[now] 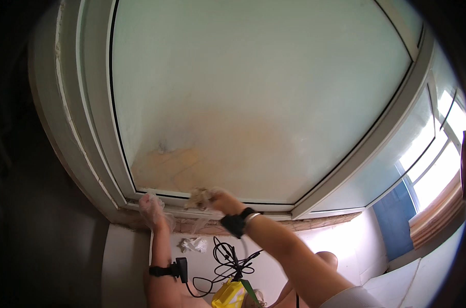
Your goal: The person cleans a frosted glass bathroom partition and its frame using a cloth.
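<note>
My right hand (222, 201), in a thin clear plastic glove, has a bunched, dirty beige cloth (199, 198) in its fingers. The cloth lies against the lower rail (263, 208) of a framed frosted glass panel (256, 100). At the panel's lower left corner, my left hand (151, 208) wears a loose clear plastic glove and touches the frame or the sill. The glove and the angle hide its fingers, so whether they grip anything is unclear. Yellow-brown tones show through the lower part of the glass.
Below the sill lie a crumpled white tissue or wrapper (193, 245), a tangle of black cable (233, 258) and a yellow bag (229, 294). A cable runs from a strapped device (181, 269) on my left arm. Far right are a window (433, 165) and a striped curtain (439, 213).
</note>
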Demonstrator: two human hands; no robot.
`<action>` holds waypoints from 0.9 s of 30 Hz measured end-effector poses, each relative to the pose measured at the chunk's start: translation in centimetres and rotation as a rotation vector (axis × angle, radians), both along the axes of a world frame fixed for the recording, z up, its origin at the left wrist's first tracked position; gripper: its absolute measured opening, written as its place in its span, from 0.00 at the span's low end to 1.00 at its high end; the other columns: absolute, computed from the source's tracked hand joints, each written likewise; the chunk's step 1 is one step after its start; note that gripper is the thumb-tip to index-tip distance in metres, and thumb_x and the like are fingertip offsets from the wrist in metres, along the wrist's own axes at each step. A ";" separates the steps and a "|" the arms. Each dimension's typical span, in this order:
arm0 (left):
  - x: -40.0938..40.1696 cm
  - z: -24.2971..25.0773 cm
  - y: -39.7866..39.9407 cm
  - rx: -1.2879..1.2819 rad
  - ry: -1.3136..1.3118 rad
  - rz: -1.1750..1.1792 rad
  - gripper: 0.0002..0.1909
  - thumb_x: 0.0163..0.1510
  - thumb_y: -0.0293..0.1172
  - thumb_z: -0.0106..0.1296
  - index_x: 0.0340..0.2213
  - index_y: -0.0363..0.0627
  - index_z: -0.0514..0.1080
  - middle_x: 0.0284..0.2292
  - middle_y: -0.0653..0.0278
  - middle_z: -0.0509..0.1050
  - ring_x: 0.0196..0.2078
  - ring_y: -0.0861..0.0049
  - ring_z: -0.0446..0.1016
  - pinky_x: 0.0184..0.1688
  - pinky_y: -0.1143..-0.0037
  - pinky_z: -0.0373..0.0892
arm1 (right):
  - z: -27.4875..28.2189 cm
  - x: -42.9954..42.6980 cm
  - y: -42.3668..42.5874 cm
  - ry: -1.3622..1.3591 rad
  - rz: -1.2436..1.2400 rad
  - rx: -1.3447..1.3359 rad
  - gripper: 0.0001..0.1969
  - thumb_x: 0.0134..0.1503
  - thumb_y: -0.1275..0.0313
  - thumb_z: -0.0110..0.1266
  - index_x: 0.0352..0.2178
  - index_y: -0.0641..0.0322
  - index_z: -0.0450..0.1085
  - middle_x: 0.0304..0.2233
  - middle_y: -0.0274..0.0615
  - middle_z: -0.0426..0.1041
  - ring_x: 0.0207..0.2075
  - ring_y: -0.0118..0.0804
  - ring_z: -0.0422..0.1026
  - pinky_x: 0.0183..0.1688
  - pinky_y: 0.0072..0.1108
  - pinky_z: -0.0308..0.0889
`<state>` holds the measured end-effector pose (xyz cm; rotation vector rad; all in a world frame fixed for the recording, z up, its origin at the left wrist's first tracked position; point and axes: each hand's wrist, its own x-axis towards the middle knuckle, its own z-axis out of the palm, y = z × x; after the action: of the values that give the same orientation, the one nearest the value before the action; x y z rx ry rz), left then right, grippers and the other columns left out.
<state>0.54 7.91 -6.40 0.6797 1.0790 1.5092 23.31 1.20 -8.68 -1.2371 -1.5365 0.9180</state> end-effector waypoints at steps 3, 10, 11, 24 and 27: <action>-0.5 -2.4 1.0 -0.027 0.094 -0.015 0.12 0.54 0.31 0.45 0.40 0.39 0.64 0.24 0.67 0.65 0.23 0.81 0.64 0.27 0.81 0.63 | 10.4 4.4 -5.9 0.142 0.151 -0.231 0.12 0.61 0.75 0.41 0.42 0.68 0.69 0.40 0.39 0.70 0.36 0.29 0.69 0.42 0.17 0.65; -0.7 -6.5 3.0 0.092 0.075 -0.007 0.16 0.52 0.28 0.44 0.43 0.39 0.65 0.32 0.63 0.68 0.27 0.77 0.68 0.31 0.79 0.67 | 31.8 17.4 -11.8 0.318 -0.120 -0.376 0.10 0.58 0.71 0.40 0.34 0.64 0.67 0.35 0.46 0.71 0.35 0.40 0.72 0.31 0.21 0.69; 0.0 -6.3 3.0 0.088 0.115 -0.037 0.16 0.52 0.28 0.44 0.44 0.39 0.64 0.31 0.63 0.68 0.26 0.78 0.67 0.29 0.79 0.67 | 34.2 20.9 -12.3 0.538 -0.208 -0.403 0.09 0.58 0.70 0.40 0.33 0.63 0.67 0.34 0.47 0.71 0.35 0.42 0.72 0.29 0.22 0.70; -1.5 -6.0 2.4 0.019 0.147 -0.191 0.11 0.53 0.28 0.45 0.39 0.39 0.64 0.24 0.69 0.64 0.21 0.86 0.61 0.19 0.85 0.57 | 51.2 22.4 -16.9 -1.114 -1.446 1.075 0.18 0.47 0.72 0.54 0.43 0.53 0.68 0.43 0.51 0.66 0.46 0.50 0.66 0.48 0.34 0.64; -1.5 -3.6 1.4 0.111 0.115 -0.200 0.06 0.55 0.31 0.46 0.33 0.43 0.64 0.21 0.72 0.60 0.19 0.87 0.57 0.18 0.84 0.54 | 46.0 22.4 -15.4 -1.108 -1.501 1.100 0.21 0.45 0.73 0.54 0.44 0.51 0.66 0.45 0.51 0.64 0.48 0.52 0.63 0.49 0.36 0.61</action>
<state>-0.98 9.29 -10.00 0.9333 0.9863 1.3783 45.70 -14.17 37.29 -1.4730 -0.9208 -1.5691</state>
